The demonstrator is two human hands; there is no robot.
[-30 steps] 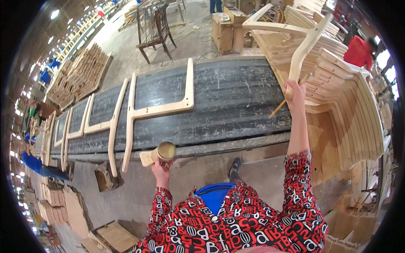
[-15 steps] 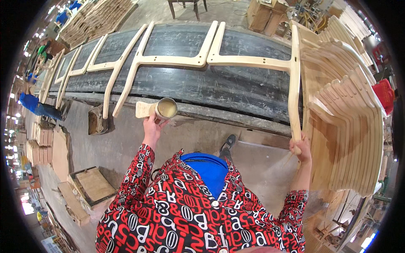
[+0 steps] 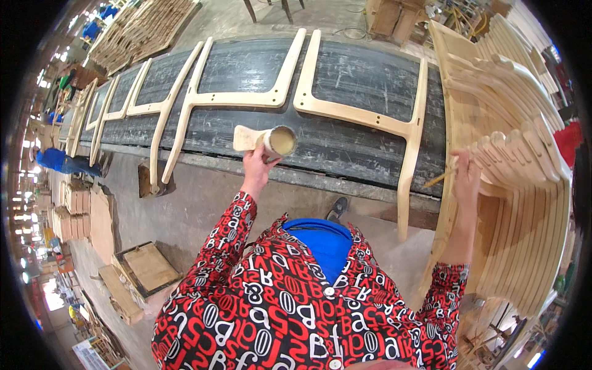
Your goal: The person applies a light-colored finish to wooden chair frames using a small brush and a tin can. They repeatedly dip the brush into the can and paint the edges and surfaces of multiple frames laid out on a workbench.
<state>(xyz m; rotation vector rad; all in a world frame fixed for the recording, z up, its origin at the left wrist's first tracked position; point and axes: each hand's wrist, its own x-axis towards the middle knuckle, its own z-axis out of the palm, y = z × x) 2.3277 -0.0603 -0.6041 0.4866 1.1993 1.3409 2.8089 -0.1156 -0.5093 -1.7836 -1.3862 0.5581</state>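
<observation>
My left hand [image 3: 256, 166] is closed around a round cup [image 3: 283, 141] of pale, creamy liquid, which has a flat wooden paddle-shaped handle [image 3: 245, 138]. It holds the cup above the table's near edge. In my right hand [image 3: 467, 176] is a thin wooden stick [image 3: 435, 180], pointing left; what its tip is like is too small to tell. That hand is at the stack of curved wooden frames [image 3: 518, 203] on the right, and whether its fingers touch a piece is unclear. Left of it, an H-shaped wooden frame [image 3: 351, 113] lies on the dark table, one leg overhanging the near edge.
More pale frames [image 3: 237, 98] lie in a row along the long dark table [image 3: 246, 65]. Below its near edge stands a wooden block [image 3: 148, 180]. A wooden box [image 3: 147, 269] is on the floor at left. Piled boards [image 3: 145, 34] and another person [image 3: 52, 159] are farther off.
My right hand has let go of the nearest frame's leg and moved up and right to the stack. That frame now lies angled. The cup has moved up and right in view.
</observation>
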